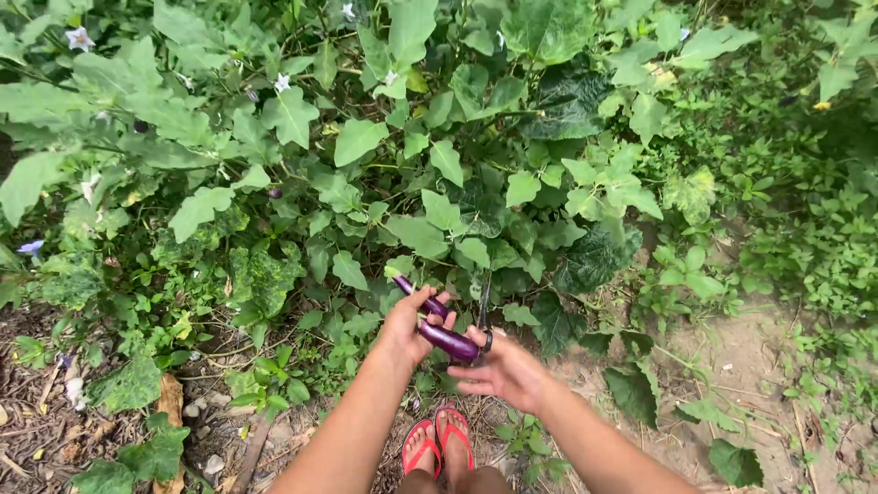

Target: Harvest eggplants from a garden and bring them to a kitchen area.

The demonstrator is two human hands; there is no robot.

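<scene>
I am holding two slim glossy purple eggplants: my left hand (409, 322) is clenching the upper eggplant (421, 299), while the lower eggplant (448, 341) is lying across toward my right hand (501, 368), whose grip is closing around dark-handled scissors (484, 322), fingers partly spread. Broad green leafy plants (366, 165) are crowding right against my hands ahead and to the left. Bare sandy soil (768, 357) is opening to the right. My feet in red flip-flops (439, 444) are standing just below on littered ground.
</scene>
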